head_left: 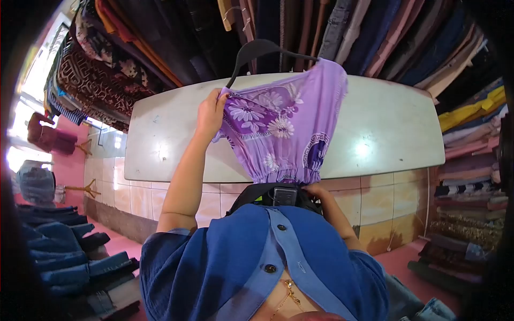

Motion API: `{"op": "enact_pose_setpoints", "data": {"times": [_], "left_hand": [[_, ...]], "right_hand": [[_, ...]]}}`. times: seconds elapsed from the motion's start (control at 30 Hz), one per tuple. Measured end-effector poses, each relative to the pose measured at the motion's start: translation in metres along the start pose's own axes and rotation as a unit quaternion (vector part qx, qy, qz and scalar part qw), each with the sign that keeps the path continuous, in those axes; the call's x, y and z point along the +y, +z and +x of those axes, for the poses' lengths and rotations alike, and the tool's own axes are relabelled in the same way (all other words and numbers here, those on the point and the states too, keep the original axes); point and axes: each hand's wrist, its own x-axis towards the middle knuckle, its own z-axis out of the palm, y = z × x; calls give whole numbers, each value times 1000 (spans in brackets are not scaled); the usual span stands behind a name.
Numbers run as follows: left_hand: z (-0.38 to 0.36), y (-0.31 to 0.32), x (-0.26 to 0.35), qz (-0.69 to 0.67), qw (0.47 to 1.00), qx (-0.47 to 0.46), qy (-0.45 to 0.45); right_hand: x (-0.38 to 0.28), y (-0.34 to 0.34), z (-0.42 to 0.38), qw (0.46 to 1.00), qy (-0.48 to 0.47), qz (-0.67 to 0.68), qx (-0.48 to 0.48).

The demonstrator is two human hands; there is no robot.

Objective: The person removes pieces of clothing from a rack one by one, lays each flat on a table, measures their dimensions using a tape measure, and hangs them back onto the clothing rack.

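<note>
One purple garment [281, 120], lengthwise, shoulders away from body; fabric in left hand [212, 111], right hand [315, 191], grip unclear.

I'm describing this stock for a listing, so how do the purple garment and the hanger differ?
The purple garment has white flowers; the hanger is plain black. The garment is soft and gathered in folds, while the hanger looks stiff and curved. Both overlap the white table in view, and they meet beside the left hand.
</note>
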Motion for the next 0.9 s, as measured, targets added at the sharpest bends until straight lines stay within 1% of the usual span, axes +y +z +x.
{"op": "enact_pose_setpoints", "data": {"times": [0.03, 0.1, 0.13, 0.17, 0.23, 0.27, 0.3, 0.33, 0.37, 0.4, 0.43, 0.47, 0.5, 0.53, 0.57, 0.6, 0.63, 0.67, 0.7, 0.73, 0.77, 0.8, 0.83, 0.87, 0.9], "left_hand": [[-1, -10, 15, 4, 1000, 12, -4], [-5, -28, 41, -33, 996, 44, 72], [-10, -37, 54, -26, 996, 55, 64], [-14, -46, 68, -21, 997, 52, 53], [-18, -60, 82, -8, 998, 57, 40], [-19, -65, 86, -28, 996, 73, 35], [-18, -71, 87, -49, 994, 88, 31], [-16, -75, 86, -46, 994, 97, 31], [-17, -76, 82, -52, 992, 111, 25], [-19, -77, 78, -59, 990, 126, 18], [-22, -81, 67, -60, 989, 131, 13], [-28, -80, 56, -62, 988, 144, -16], [-34, -81, 42, -67, 985, 156, -43], [-42, -85, 28, -79, 982, 161, -67], [-51, -86, 9, -83, 980, 164, -69], [-58, -82, -10, -143, 968, 184, -97], [-66, -84, -32, -203, 950, 203, -121], [-73, -87, -54, -207, 950, 202, -119], [-81, -89, -75, -250, 931, 218, -152], [-88, -91, -97, -293, 908, 234, -186], [-94, -94, -119, -296, 908, 233, -184], [-100, -97, -142, -305, 896, 246, -210], [-105, -97, -163, -313, 883, 258, -237], [-110, -98, -189, -306, 876, 271, -256], [-115, -102, -207, -308, 875, 273, -255]], "right_hand": [[-13, 3, -5, 1000, -7, -11, -4], [-32, 8, -15, 989, 108, -85, -55], [-17, 17, 4, 995, 52, -73, -46], [-10, 19, 1, 994, 47, -83, -55], [-5, 20, -7, 997, -29, 5, -68], [-14, 20, -35, 992, -81, 95, -30], [15, 18, -13, 976, -60, 209, -2], [22, 12, -31, 910, -71, 409, 16], [60, 0, -25, 935, -223, 245, 123], [68, -18, -22, 834, -142, 516, 131], [73, -33, -45, 796, -154, 553, 190], [63, -46, -72, 742, -163, 575, 304], [34, -62, -109, 690, -162, 593, 383], [53, -91, -104, 640, -211, 581, 457], [-8, -94, -165, 600, -232, 552, 531], [-5, -125, -170, 575, -276, 484, 600], [-37, -138, -192, 557, -300, 412, 656], [-62, -153, -204, 561, -290, 303, 714], [-95, -168, -209, 537, -360, 332, 687], [-113, -192, -198, 541, -337, 226, 737], [-150, -202, -192, 543, -352, 150, 748], [-188, -211, -178, 574, -352, 118, 730], [-226, -212, -160, 569, -392, 67, 720], [-266, -199, -146, 567, -370, -2, 736], [-292, -192, -121, 600, -388, -31, 699]]}}
